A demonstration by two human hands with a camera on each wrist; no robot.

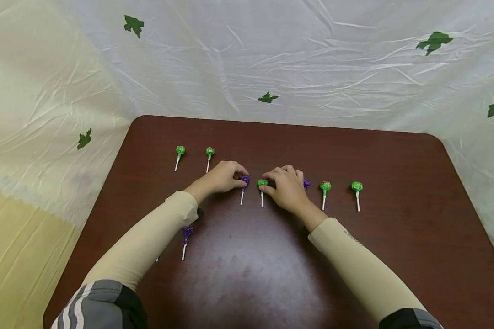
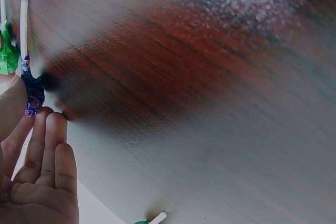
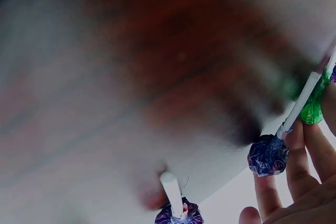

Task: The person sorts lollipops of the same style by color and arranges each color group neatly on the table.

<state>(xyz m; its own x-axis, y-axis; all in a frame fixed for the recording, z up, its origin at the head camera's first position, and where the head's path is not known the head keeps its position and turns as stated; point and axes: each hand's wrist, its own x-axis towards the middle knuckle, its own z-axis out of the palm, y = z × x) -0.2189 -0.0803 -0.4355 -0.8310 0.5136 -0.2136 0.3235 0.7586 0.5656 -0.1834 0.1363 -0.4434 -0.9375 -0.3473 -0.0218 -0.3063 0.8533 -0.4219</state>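
Note:
My left hand [image 1: 226, 177] pinches the wrapped head of a purple lollipop [image 1: 242, 195] between thumb and fingers, its white stick pointing toward me. Just to the right, my right hand [image 1: 287, 188] grips a green lollipop [image 1: 262, 183] by the head, also with the stick toward me. Both lollipops stand side by side, a small gap between them. Beyond the right hand shows a purple lollipop [image 1: 306, 183], partly hidden by that hand. In the right wrist view a purple lollipop [image 3: 269, 156] appears beside the fingers, and another purple one [image 3: 178, 214] at the bottom edge.
Two green lollipops [image 1: 180, 150] lie at the back left of the brown table [image 1: 238, 292]. Two more green ones [image 1: 357, 186] lie on the right. Near the left forearm is a purple lollipop [image 1: 188, 231]; a stick tip beside it is mostly covered. White sheeting [image 1: 247, 59] hangs behind.

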